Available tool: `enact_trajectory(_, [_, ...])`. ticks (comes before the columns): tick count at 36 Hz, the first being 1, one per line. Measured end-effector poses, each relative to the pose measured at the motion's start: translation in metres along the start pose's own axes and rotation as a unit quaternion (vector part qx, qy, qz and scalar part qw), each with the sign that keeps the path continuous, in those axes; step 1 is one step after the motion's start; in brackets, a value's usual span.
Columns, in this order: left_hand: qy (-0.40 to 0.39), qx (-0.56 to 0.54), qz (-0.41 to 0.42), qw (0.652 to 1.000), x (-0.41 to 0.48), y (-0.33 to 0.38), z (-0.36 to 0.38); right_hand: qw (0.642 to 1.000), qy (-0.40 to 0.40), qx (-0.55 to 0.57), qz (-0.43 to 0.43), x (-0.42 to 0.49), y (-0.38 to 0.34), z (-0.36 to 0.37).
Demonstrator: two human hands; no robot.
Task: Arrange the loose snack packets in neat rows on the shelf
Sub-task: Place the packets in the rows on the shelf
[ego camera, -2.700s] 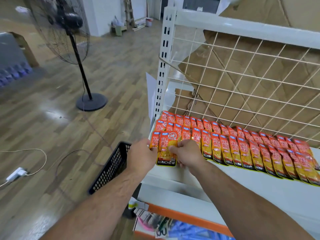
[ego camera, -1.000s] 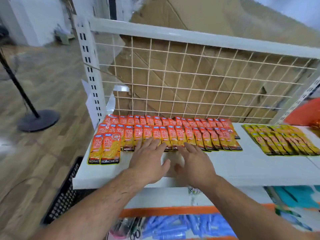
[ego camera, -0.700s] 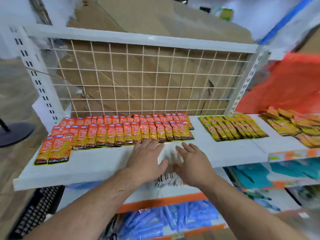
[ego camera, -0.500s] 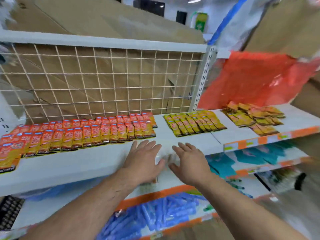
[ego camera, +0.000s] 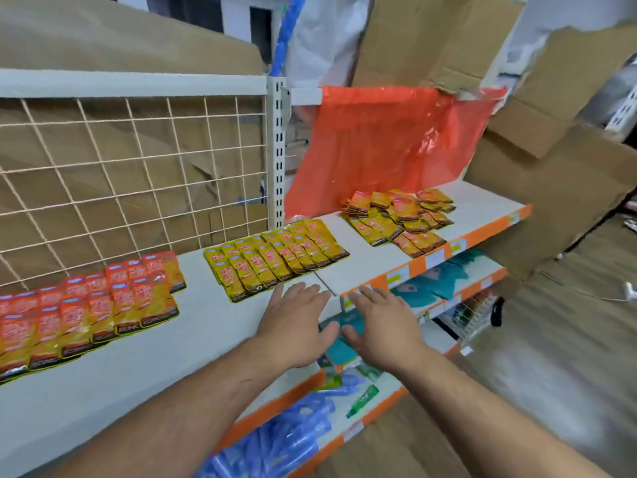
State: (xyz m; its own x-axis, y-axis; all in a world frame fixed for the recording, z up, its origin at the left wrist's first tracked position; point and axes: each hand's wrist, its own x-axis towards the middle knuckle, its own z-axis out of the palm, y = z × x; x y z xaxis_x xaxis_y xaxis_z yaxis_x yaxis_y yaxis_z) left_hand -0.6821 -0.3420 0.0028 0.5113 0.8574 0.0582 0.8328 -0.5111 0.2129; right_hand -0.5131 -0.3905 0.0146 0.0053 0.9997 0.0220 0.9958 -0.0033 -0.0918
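- Since the frame of half a second ago, our view has turned further to the right: the orange packets [ego camera: 103, 305] now lie at the left edge, and the loose heap of packets [ego camera: 396, 215] has come nearer to the middle.
- Our left hand [ego camera: 293, 326] and right hand [ego camera: 382, 329] have kept the same pose, side by side, palms down, with the thumbs close to each other.
- Both hands are flat with straight, slightly spread fingers, and neither of them holds anything.
- Our left hand is over the front part of the white shelf [ego camera: 206, 339]; we cannot tell whether it touches the board.
- Our right hand is out past the front edge of the shelf, above the lower level with teal packs [ego camera: 431, 288].
- The orange packets lie in two overlapping rows at the left of the shelf.
- The yellow packets [ego camera: 272, 257] lie in two neat rows just beyond our left fingertips, apart from the orange ones.
- The loose heap lies unsorted on the next board to the right, well apart from both hands.
- Behind the heap hangs a red plastic sheet [ego camera: 386, 143]; behind the rows stands a wire grid [ego camera: 138, 167] with cardboard behind it.
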Motion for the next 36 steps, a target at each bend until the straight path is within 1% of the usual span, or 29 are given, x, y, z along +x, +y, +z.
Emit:
enact_trajectory(4, [-0.005,-0.015,0.041,0.999,0.058,0.016,0.007,0.999,0.002,-0.008,0.042,0.029,0.037,-0.006])
enact_trajectory(10, [-0.001,-0.019,0.085,0.996,0.133,0.034,0.011,0.997,0.001,-0.021,0.076,0.073,0.078,-0.018])
enact_trajectory(14, [0.005,-0.006,0.111,0.994,0.174,0.038,0.014,0.995,0.016,-0.023,0.097,0.103,0.1,-0.015])
enact_trajectory(19, [-0.011,-0.007,0.118,0.993,0.214,0.045,0.021,0.993,0.016,-0.019,0.116,0.128,0.129,-0.009])
enact_trajectory(24, [-0.009,0.001,0.115,0.993,0.255,0.056,0.033,0.99,0.052,-0.005,0.132,0.15,0.168,-0.002])
enact_trajectory(28, [-0.012,-0.012,0.089,0.996,0.284,0.066,0.046,0.994,0.028,0.007,0.11,0.174,0.198,0.002])
enact_trajectory(31, [-0.005,-0.009,0.066,0.998,0.305,0.071,0.056,0.997,0.014,0.008,0.074,0.199,0.22,0.005])
enact_trajectory(36, [0.04,0.02,-0.002,0.999,0.341,0.073,0.062,0.999,0.021,0.033,0.001,0.245,0.246,0.004])
